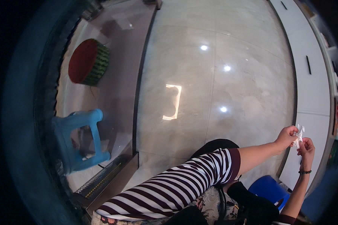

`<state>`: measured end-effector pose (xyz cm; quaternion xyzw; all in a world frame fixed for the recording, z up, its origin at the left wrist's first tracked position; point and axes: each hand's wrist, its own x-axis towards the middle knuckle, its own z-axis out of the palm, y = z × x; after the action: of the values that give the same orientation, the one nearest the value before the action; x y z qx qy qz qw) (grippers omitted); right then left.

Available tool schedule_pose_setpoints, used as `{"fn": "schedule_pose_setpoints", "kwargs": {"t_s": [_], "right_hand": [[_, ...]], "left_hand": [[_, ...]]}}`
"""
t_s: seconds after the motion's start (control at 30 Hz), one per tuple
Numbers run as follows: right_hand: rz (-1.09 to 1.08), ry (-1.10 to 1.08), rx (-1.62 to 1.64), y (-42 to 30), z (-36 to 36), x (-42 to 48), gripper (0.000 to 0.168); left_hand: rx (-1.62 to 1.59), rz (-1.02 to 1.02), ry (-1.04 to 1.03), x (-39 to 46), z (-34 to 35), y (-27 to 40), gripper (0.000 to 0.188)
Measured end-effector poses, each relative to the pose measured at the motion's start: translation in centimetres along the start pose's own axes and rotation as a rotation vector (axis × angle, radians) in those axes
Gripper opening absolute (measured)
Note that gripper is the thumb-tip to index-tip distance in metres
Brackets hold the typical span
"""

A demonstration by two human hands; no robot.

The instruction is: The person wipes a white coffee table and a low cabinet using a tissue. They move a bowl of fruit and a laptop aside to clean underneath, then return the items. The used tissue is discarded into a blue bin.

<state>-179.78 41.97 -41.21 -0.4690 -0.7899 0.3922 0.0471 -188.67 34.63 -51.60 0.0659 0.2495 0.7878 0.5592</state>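
Observation:
At the right side of the view, my left hand [286,137] pinches a crumpled white tissue [299,134] between thumb and fingers. From the other side, my right hand [307,147] grips the tissue's lower end. A dark beaded bracelet [305,172] circles my right wrist. Both arms are stretched out, and the tissue is held in front of a white drawer front [312,126]. A striped sleeve [169,185] covers my left upper arm. Below my hands stands a blue bin [267,188], partly hidden by my dark clothing and my right forearm.
White drawers with black handles [308,65] line the right side, with shelves of blurred items beyond. Glossy tile floor [242,84] reflects several lights. On the left, past a dark edge [142,70], are a light-blue plastic stool [97,137] and a watermelon-patterned round stool [86,63].

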Motion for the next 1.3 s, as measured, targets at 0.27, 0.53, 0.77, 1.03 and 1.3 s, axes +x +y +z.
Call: {"fn": "schedule_pose_setpoints", "kwargs": {"t_s": [0.27,0.53,0.77,1.03,1.3], "right_hand": [[-0.295,-0.053,0.205,-6.4,5.4,5.7,0.009],[-0.628,-0.237,0.179,-11.2,11.3,6.3,0.016],[-1.085,-0.258,0.059,-11.9,16.7,2.3,0.009],[-1.272,-0.400,0.117,-8.4,19.2,2.7,0.008],[-1.335,-0.392,0.196,-8.4,17.0,2.2,0.008]], "left_hand": [[0.042,0.388,0.176,-0.2,-1.7,7.3,0.014],[0.045,0.365,0.344,-3.3,-2.7,14.9,0.018],[1.087,1.029,0.847,-20.8,-13.4,18.9,0.031],[2.558,0.346,1.720,-49.5,-5.8,19.7,0.042],[2.512,-0.142,1.978,-55.5,-3.6,18.3,0.051]]}}
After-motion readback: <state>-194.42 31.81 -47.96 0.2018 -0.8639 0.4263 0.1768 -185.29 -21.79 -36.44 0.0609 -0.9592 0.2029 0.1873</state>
